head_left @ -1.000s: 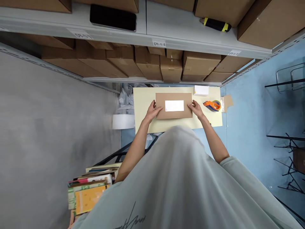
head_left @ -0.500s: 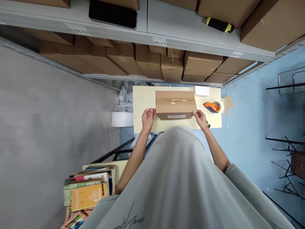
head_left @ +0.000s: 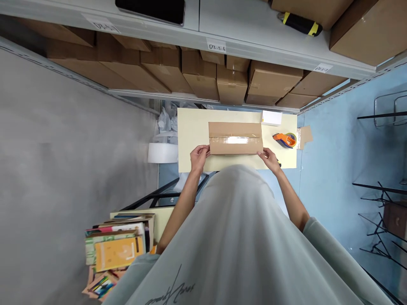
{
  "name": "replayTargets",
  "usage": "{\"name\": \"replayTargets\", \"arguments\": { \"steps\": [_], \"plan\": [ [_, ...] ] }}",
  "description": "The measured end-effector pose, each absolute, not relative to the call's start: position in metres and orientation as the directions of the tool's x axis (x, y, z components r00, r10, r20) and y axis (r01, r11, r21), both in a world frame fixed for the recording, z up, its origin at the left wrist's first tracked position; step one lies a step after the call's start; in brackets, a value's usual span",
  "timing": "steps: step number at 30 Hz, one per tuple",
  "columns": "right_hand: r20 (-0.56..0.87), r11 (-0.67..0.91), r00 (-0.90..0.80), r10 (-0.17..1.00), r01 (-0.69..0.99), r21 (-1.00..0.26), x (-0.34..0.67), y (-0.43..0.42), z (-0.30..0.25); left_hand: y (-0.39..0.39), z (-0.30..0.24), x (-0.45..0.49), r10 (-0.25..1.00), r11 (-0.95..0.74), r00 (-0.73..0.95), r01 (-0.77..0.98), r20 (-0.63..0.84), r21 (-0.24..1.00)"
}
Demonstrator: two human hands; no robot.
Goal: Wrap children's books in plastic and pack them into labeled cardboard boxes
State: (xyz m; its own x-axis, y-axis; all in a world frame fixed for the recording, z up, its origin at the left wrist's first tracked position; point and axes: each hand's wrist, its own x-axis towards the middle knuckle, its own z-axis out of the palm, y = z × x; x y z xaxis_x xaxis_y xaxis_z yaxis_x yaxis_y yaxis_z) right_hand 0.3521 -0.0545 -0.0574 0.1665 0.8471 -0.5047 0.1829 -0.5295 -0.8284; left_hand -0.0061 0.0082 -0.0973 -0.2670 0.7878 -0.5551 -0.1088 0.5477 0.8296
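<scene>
A long brown cardboard box [head_left: 235, 147] lies at the middle of the pale yellow table [head_left: 192, 127], with shiny clear tape along its top seam. My left hand [head_left: 199, 157] pinches its near left corner between thumb and fingers. At the near right corner, my right hand [head_left: 269, 159] grips the box the same way. To the right rests an orange and blue tape dispenser [head_left: 284, 140]. Behind it stands a small white box [head_left: 271, 117]. Partly covered by my right hand is a small dark tool [head_left: 279, 162], its kind unclear.
Above the table's far side runs a grey shelf [head_left: 241, 36] holding cardboard boxes, a black phone [head_left: 152, 9] and a yellow-black cutter [head_left: 300, 24]. Books and envelopes [head_left: 119, 250] are stacked at lower left. A white roll [head_left: 163, 153] sits left of the table.
The cardboard box has tipped towards me, so its top shows more fully and the white label on its near side is out of sight. Both hands keep hold of it.
</scene>
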Motion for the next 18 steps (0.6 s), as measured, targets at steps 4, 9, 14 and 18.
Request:
{"name": "replayTargets", "arguments": {
  "steps": [4, 9, 14, 18],
  "plan": [
    [-0.518, -0.541, 0.154, 0.841, 0.204, -0.816, 0.35, -0.058, -0.056, 0.005, -0.099, -0.007, 0.807, 0.54, -0.232, -0.082, -0.543, 0.838],
    [-0.525, -0.546, 0.147, 0.838, 0.215, -0.81, 0.354, -0.054, -0.055, 0.007, -0.099, -0.01, 0.781, 0.565, -0.237, -0.126, -0.577, 0.816],
    [-0.539, -0.549, 0.108, 0.835, 0.225, -0.805, 0.36, -0.047, -0.053, 0.012, -0.101, -0.015, 0.772, 0.576, -0.23, -0.14, -0.593, 0.805],
    [-0.54, -0.55, 0.107, 0.835, 0.223, -0.805, 0.36, -0.049, -0.055, 0.01, -0.101, -0.016, 0.777, 0.567, -0.231, -0.149, -0.586, 0.81]
  ]
}}
